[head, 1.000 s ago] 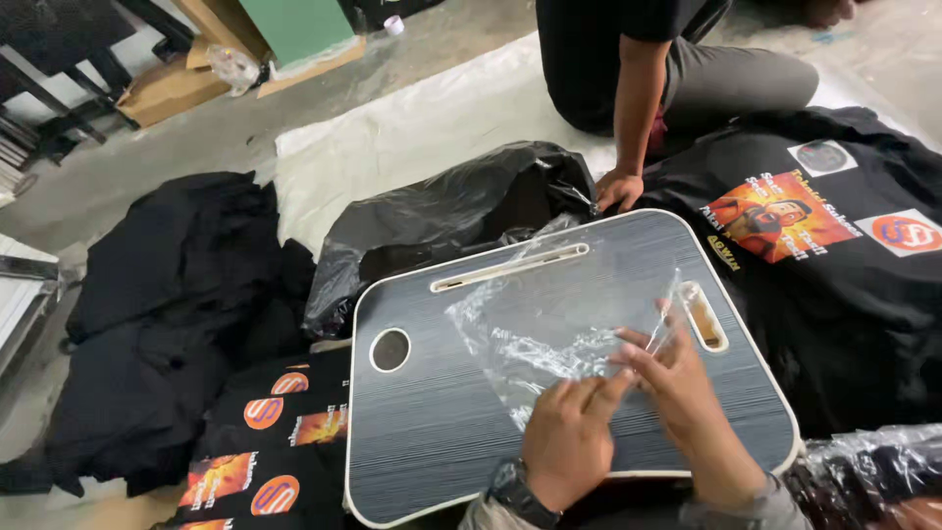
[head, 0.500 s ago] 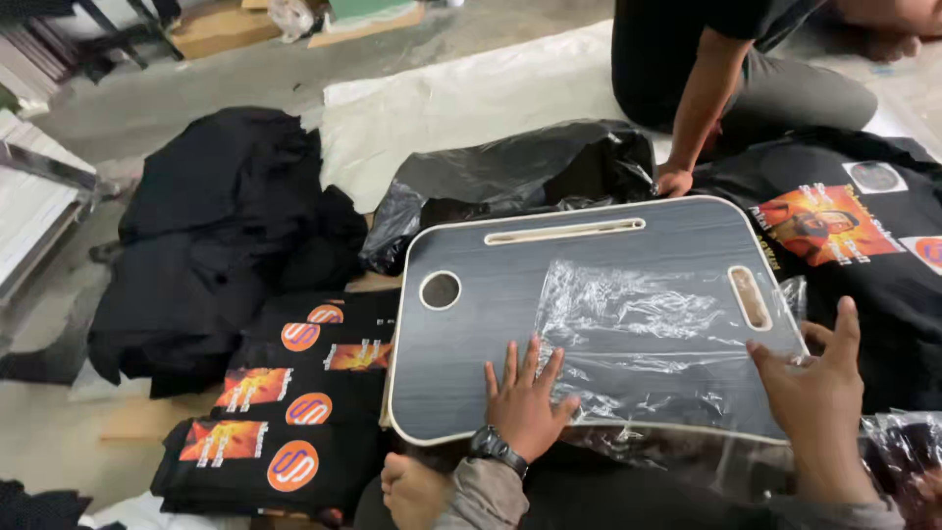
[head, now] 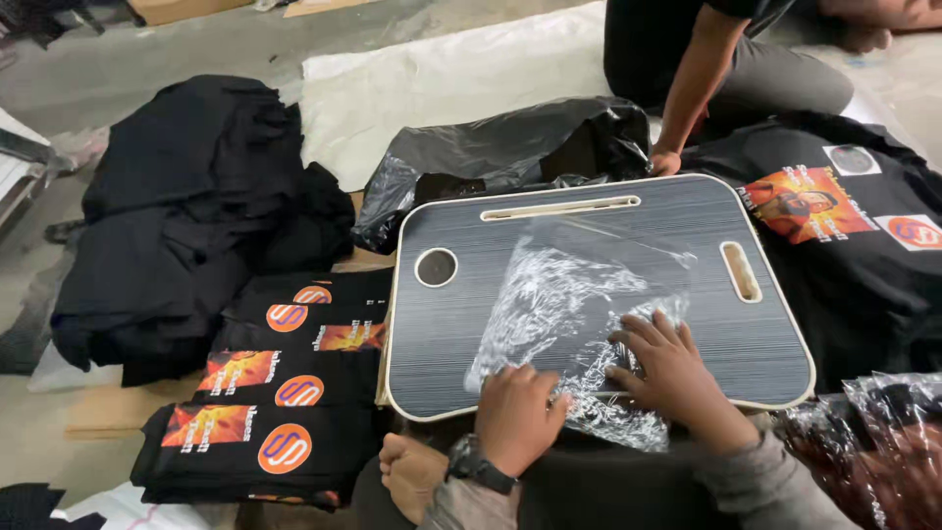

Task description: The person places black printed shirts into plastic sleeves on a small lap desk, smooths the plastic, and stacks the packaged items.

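Fingers [head: 643, 339] of the right hand [head: 667, 373] spread flat on a crinkled clear plastic bag [head: 574, 314]; the left hand [head: 515, 417] presses its near edge, fingers curled, upon the dark striped lap tray [head: 442, 344].

Bare lap desk [head: 471, 324] left, folded shirts [head: 265, 393] beyond

I see a plastic bag [head: 579, 314] lying on the lap tray [head: 461, 344], both hands on its near edge. Folded shirts [head: 265, 393] lie left of the tray, a garment pile [head: 186, 206] beyond them, another person's hand [head: 665, 162] behind the tray.
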